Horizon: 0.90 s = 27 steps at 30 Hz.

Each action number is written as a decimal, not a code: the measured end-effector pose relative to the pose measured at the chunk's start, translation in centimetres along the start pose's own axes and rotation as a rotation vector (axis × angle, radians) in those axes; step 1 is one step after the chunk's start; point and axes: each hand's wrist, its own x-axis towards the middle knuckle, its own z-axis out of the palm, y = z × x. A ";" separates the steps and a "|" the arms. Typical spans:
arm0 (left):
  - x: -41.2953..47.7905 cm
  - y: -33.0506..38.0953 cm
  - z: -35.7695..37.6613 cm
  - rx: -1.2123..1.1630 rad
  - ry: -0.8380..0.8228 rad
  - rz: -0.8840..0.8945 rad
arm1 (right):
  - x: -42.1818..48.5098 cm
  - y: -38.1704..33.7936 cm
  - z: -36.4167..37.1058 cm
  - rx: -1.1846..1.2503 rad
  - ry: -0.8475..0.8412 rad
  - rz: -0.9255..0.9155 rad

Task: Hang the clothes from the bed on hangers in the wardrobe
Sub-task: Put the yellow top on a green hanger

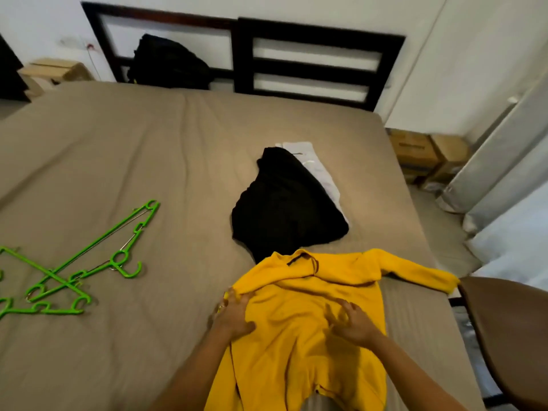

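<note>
From the head camera, I see the yellow top point(308, 345) on the bed point(118, 161) right in front of me, collar far, hem near, so its long axis runs straight away from me. My left hand point(234, 312) sits on its left shoulder edge, fingers bent over the fold, so I cannot tell whether they pinch it. My right hand point(353, 321) lies spread and relaxed on the chest. The hangers point(89, 262) lie well off to the left, so I judge the left hand the one to reach them.
</note>
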 end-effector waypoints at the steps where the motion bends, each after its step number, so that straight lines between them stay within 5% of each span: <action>1: 0.3 -0.6 0.8 0.004 0.024 -0.023 | 1.3 0.4 1.7 -0.009 -0.004 -0.017; 7: 3.6 -3.0 3.2 -0.162 0.149 0.071 | 4.6 -2.5 6.5 -0.277 0.014 0.046; 10: 3.9 -3.8 2.6 -0.358 0.188 0.092 | 5.7 -2.8 6.7 -0.204 -0.005 0.012; 12: 4.3 -4.0 2.0 -0.509 0.368 0.040 | 5.2 -2.9 5.4 -0.253 -0.183 -0.032; 14: 5.1 -3.8 1.0 -0.595 0.493 -0.027 | 3.6 -2.7 4.0 -0.317 -0.537 -0.038; 17: 5.8 -2.4 -0.5 -0.602 0.373 -0.045 | 2.0 -2.6 2.8 -0.354 -1.049 0.093; 18: 6.1 -1.9 -0.4 -0.570 0.306 -0.036 | 2.1 -2.3 2.7 -0.354 -0.984 0.050; 20: 7.1 -1.4 0.2 -0.516 0.240 -0.040 | 4.2 -1.2 3.0 -0.236 -0.353 -0.139; 22: 7.7 -1.0 0.4 -0.554 0.190 -0.083 | 6.2 -0.8 2.3 -0.070 0.312 -0.136; 23: 7.9 -1.0 0.5 -0.596 0.144 -0.087 | 6.9 -0.9 1.7 -0.132 0.503 -0.069; 24: 7.8 -1.0 0.4 -0.611 0.073 -0.076 | 7.6 -0.8 1.3 -0.292 0.508 0.058; 27: 6.6 -1.2 -0.2 -0.487 -0.076 0.040 | 8.3 -1.1 0.2 -0.472 0.059 0.288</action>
